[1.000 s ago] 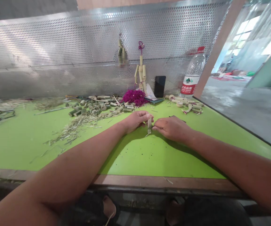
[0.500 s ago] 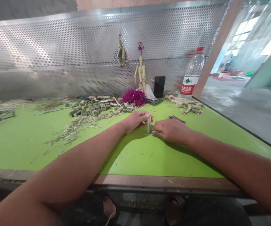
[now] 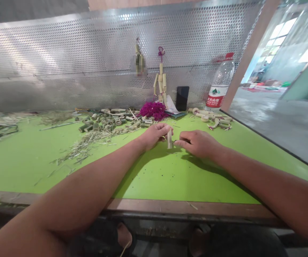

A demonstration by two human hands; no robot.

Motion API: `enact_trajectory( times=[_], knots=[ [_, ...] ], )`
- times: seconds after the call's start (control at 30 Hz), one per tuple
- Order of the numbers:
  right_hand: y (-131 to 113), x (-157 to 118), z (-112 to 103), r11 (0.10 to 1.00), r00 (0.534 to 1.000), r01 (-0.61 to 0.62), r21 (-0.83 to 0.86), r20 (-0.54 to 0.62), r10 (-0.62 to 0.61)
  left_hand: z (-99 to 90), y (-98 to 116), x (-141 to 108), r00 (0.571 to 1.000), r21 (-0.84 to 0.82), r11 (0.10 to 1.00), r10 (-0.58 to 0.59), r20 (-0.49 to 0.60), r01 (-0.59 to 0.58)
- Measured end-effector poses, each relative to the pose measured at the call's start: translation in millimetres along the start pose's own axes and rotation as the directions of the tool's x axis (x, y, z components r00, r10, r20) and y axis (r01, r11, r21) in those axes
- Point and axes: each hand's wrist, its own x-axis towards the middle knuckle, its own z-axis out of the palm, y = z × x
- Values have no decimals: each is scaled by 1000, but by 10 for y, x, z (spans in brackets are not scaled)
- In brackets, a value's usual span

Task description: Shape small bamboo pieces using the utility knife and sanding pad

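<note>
My left hand (image 3: pixel 157 135) pinches the top of a short, pale bamboo piece (image 3: pixel 169 138) between thumb and fingers. The piece stands nearly upright just over the green tabletop (image 3: pixel 154 178). To its right, my right hand (image 3: pixel 196 142) is closed around what looks like a small knife (image 3: pixel 175 141). Only a dark bit of it shows by the thumb, close to the bamboo, and the fist hides the rest. I cannot tell whether it touches the bamboo.
Cut bamboo tubes (image 3: pixel 111 119) and shavings (image 3: pixel 81 146) lie left of my hands. Behind are purple cord (image 3: pixel 153 110), a jointed bamboo figure (image 3: pixel 160 80), a phone (image 3: pixel 182 98) and a water bottle (image 3: pixel 219 87). More bamboo parts (image 3: pixel 219 122) lie to the right.
My right hand has risen slightly and drawn a little right, away from the bamboo piece. The dark flat part behind that hand is now out of sight. The bamboo piece is lifted slightly.
</note>
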Motion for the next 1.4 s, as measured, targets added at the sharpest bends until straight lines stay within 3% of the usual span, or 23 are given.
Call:
enact_trajectory(
  times=[0.1, 0.3, 0.47, 0.97, 1.23, 1.4],
  knots=[
    [-5, -3, -20, 996, 998, -65, 67, -20, 66, -7, 25, 13, 997, 2, 998, 57, -61, -57],
    [-35, -15, 3, 964, 988, -76, 256, -114, 108, 40, 12, 36, 989, -29, 993, 107, -106, -111],
    [-105, -32, -20, 980, 995, -75, 183, -54, 86, 118, 38, 13, 983, -52, 991, 117, -138, -125],
    [-131, -26, -38, 987, 997, -43, 155, -58, 52, 170, 60, -13, 987, -25, 993, 113, -116, -117],
    [-153, -24, -49, 995, 998, -22, 100, -59, 28, 244, 95, -10, 977, 35, 995, 103, -185, -99],
    [-165, -36, -74, 995, 998, -38, 96, -53, 44, 140, 103, 27, 957, 29, 994, 106, -271, -102]
  ],
)
